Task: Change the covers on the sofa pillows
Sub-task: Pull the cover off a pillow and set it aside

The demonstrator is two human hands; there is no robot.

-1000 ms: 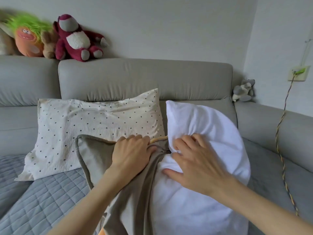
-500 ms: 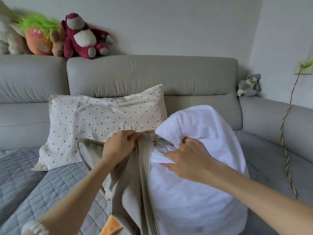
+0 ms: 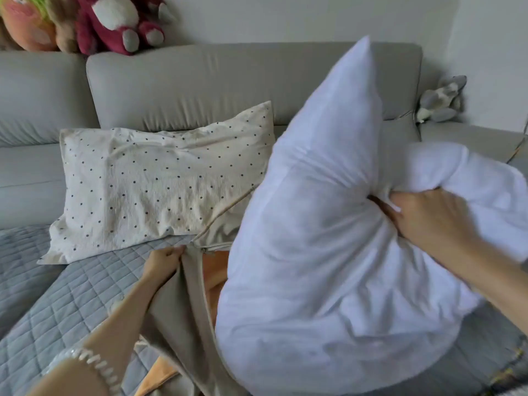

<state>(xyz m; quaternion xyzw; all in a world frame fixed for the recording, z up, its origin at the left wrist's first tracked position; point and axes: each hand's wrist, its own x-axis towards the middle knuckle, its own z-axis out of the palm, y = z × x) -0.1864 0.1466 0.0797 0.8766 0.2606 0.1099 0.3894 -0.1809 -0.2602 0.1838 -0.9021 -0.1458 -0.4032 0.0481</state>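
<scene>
Gripping white insert (image 3: 328, 224), right hand (image 3: 428, 221) fingers buried (blurred); left hand (image 3: 164, 260) pinching cover (image 3: 183, 304)

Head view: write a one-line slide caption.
Right hand pulls the white pillow insert from the beige cover, held by the left hand, on a grey sofa.

Soft, even daylight, no hard shadows. Motion blur on the white pillow insert (image 3: 328, 224) and right hand (image 3: 428, 221); wide-angle bending at edges.
</scene>
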